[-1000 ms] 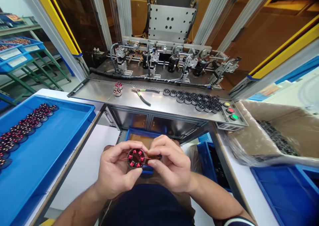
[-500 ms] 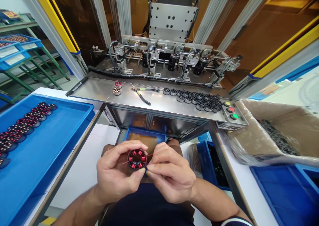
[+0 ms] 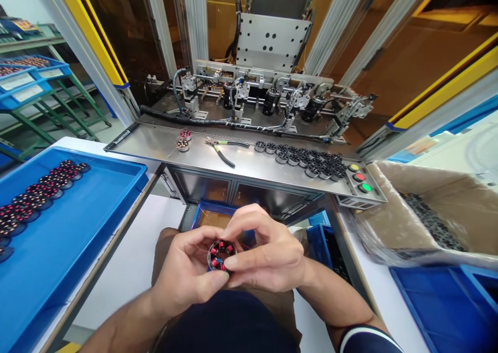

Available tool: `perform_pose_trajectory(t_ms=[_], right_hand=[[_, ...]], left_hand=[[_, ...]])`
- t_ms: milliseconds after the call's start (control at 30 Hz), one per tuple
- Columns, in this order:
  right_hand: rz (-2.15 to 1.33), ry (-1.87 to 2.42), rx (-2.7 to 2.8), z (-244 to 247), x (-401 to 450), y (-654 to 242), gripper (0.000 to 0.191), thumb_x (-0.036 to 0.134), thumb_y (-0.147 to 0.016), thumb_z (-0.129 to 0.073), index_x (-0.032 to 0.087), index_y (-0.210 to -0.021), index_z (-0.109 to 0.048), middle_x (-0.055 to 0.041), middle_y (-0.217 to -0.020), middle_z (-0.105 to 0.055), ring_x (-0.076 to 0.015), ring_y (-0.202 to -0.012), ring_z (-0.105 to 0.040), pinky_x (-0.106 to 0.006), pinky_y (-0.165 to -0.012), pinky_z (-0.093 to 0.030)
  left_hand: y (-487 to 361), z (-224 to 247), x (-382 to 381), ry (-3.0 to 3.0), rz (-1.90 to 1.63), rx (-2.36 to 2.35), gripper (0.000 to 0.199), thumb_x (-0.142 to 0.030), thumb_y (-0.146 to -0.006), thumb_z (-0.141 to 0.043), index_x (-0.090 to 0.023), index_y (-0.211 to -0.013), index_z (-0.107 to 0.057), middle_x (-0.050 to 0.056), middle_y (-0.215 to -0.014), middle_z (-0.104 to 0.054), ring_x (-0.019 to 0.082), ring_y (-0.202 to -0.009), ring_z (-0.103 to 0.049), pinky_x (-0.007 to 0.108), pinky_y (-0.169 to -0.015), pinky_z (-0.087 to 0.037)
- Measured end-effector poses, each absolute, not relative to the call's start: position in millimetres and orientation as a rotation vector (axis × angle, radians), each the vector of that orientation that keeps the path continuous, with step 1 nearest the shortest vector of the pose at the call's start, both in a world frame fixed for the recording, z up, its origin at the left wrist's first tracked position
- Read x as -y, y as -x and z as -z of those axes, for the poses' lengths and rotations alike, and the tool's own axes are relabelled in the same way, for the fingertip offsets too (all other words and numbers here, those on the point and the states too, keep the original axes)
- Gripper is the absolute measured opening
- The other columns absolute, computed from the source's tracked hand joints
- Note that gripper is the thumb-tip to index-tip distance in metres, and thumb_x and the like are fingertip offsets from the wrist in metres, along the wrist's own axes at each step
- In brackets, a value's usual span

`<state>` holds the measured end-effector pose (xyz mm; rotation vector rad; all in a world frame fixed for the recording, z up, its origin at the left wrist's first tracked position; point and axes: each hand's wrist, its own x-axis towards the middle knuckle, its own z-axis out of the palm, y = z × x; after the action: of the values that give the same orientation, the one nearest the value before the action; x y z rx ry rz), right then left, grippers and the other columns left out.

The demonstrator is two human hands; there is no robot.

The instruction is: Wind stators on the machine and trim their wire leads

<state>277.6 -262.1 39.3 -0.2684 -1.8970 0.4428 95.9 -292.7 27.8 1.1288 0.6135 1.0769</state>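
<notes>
A small round motor stator (image 3: 215, 251) with red wire coils and a dark rim is between my two hands, above my lap. My left hand (image 3: 189, 265) grips it from the left, thumb below and fingers on the upper edge. On the other side, my right hand (image 3: 268, 252) has its fingers closed on the stator's right part, covering some of the coils. Thin loose wire shows near the rim. Pliers (image 3: 221, 150) with green-black handles lie on the metal ledge (image 3: 194, 161), near two wound stators (image 3: 182, 144).
Black ring-shaped parts (image 3: 299, 158) cluster on the ledge beside coloured push buttons (image 3: 364, 187). The machine fixtures (image 3: 272, 101) stand behind. At left, a blue tray (image 3: 97, 213) holds rows of wound stators; at right stands a lined carton (image 3: 439, 181) of dark parts.
My right hand has shifted from pinching a wire beside the stator to closing over its right side. The stator has moved slightly right.
</notes>
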Motion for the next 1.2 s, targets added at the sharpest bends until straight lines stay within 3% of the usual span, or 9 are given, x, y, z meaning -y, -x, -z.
perform_pose_trajectory(t_ms=[167,333,500,767,867,933,1000,1067,1200], right_hand=[[-0.166,0.372,1.836,-32.0,277.6,-280.2,0.005,0.016,-0.09,-0.07,0.014,-0.094,-0.072,-0.0091,-0.098,-0.07,-0.0187,-0.091,-0.062,-0.036,-0.072,-0.057],[-0.043,0.518,1.758,-24.1,295.5,-276.3,0.012,0.009,-0.09,-0.065,0.01,-0.101,-0.071,-0.0093,-0.088,-0.069,-0.0191,-0.083,-0.06,-0.037,-0.068,-0.058],[-0.135,0.597,1.56,-20.0,303.8,-258.5,0.024,0.007,-0.091,-0.061,0.014,-0.113,-0.069,-0.0077,-0.086,-0.068,-0.0177,-0.075,-0.064,-0.035,-0.065,-0.058],[-0.583,0.769,1.241,-12.0,309.9,-234.6,0.01,0.017,-0.095,-0.06,0.018,-0.089,-0.067,-0.0034,-0.078,-0.063,-0.0147,-0.074,-0.061,-0.029,-0.065,-0.053],[-0.555,0.714,1.312,-10.4,304.4,-237.5,0.01,0.017,-0.097,-0.058,0.018,-0.09,-0.065,-0.0034,-0.079,-0.062,-0.0141,-0.074,-0.06,-0.028,-0.067,-0.052],[-0.498,0.696,1.392,-11.2,300.1,-242.1,0.01,0.017,-0.097,-0.057,0.017,-0.09,-0.064,-0.0038,-0.079,-0.062,-0.014,-0.074,-0.06,-0.027,-0.066,-0.052],[-0.453,0.702,1.45,-13.4,296.0,-246.8,0.012,0.018,-0.097,-0.055,0.017,-0.088,-0.063,-0.0038,-0.077,-0.061,-0.014,-0.072,-0.059,-0.027,-0.065,-0.052],[-0.42,0.691,1.494,-16.0,291.2,-250.5,0.015,0.019,-0.098,-0.053,0.017,-0.087,-0.062,-0.004,-0.074,-0.061,-0.014,-0.07,-0.059,-0.026,-0.062,-0.052],[-0.299,0.635,1.614,-19.9,281.3,-254.9,0.019,0.023,-0.1,-0.05,0.017,-0.087,-0.062,-0.0043,-0.071,-0.063,-0.0136,-0.065,-0.061,-0.024,-0.058,-0.053]], left_hand=[[-96.0,-23.4,291.7,-1.102,-1.082,-0.643,0.036,-0.035,-0.071,-0.086,-0.023,-0.103,-0.077,0.004,-0.089,-0.078,0.014,-0.077,-0.072,0.016,-0.072,-0.057],[-99.7,-20.3,297.0,-1.298,-1.301,-0.663,0.039,-0.015,-0.073,-0.083,-0.027,-0.109,-0.074,0.002,-0.106,-0.077,0.014,-0.093,-0.072,0.018,-0.084,-0.057],[-104.8,-16.3,299.8,-1.503,-1.566,-0.66,0.053,0.001,-0.071,-0.078,-0.025,-0.117,-0.07,0.004,-0.115,-0.073,0.015,-0.098,-0.072,0.023,-0.085,-0.061],[-112.1,-8.6,300.4,-1.437,-1.675,-0.682,0.056,0.007,-0.07,-0.077,-0.025,-0.114,-0.069,0.002,-0.12,-0.072,0.015,-0.104,-0.071,0.023,-0.089,-0.061],[-109.8,-10.2,298.5,-1.334,-1.581,-0.69,0.054,-0.003,-0.072,-0.082,-0.029,-0.117,-0.067,0.003,-0.125,-0.071,0.017,-0.107,-0.071,0.024,-0.09,-0.059],[-104.9,-11.5,296.7,-1.277,-1.429,-0.672,0.057,-0.021,-0.071,-0.088,-0.03,-0.123,-0.064,0.005,-0.126,-0.07,0.02,-0.112,-0.069,0.027,-0.093,-0.057],[-98.9,-10.7,294.8,-1.221,-1.243,-0.659,0.063,-0.042,-0.071,-0.087,-0.028,-0.127,-0.061,0.007,-0.116,-0.071,0.021,-0.105,-0.069,0.028,-0.089,-0.056],[-93.7,-6.0,291.5,-1.148,-1.069,-0.648,0.062,-0.055,-0.075,-0.079,-0.023,-0.125,-0.062,0.006,-0.097,-0.071,0.018,-0.085,-0.067,0.026,-0.076,-0.054],[-88.8,8.4,281.3,-1.017,-0.922,-0.549,0.054,-0.061,-0.08,-0.071,-0.018,-0.112,-0.064,0.003,-0.071,-0.065,0.014,-0.065,-0.059,0.025,-0.064,-0.044]])
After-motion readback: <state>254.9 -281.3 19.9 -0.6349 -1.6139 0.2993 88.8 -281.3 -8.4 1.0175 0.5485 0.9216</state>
